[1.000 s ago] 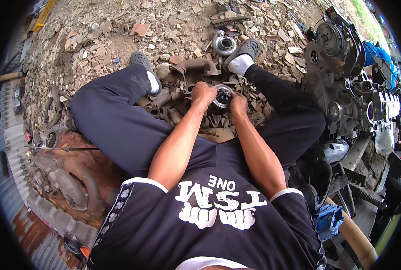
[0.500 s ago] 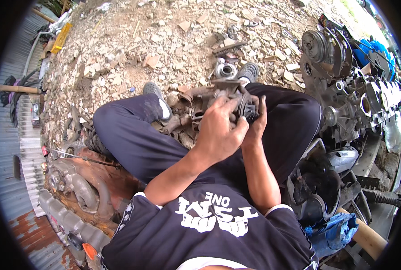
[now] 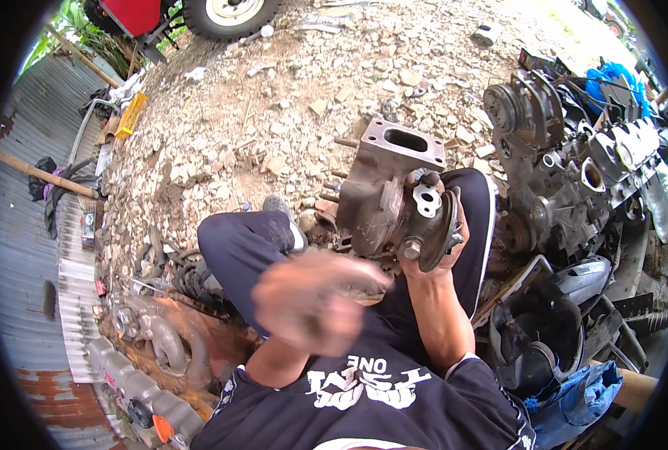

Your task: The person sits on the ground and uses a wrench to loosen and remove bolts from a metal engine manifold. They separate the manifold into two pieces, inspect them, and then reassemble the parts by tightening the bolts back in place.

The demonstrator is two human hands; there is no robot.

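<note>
My right hand [image 3: 446,262] is wrapped round the right end of a turbocharger [image 3: 375,199], a heavy grey-brown metal body with a square bolt flange on top and a small oval port flange facing up. The turbocharger is held up between my knees. Studs stick out from its left side. My left hand [image 3: 315,300] is off the turbocharger, in front of my left thigh and near my chest. Motion smears its fingers, so whether they hold anything does not show.
An engine block [image 3: 566,180] with pulleys stands at the right, above a black plastic shell [image 3: 536,330] and a blue plastic sheet [image 3: 574,397]. At the left lie a dirty engine [image 3: 161,337] and corrugated metal sheets [image 3: 34,262]. A vehicle wheel [image 3: 233,11] stands on the stony ground ahead.
The turbocharger has come up closer, with its flange tilted into view. My left hand has let go of it and swung back to the lower left. The view has tipped upward, bringing in the wheel.
</note>
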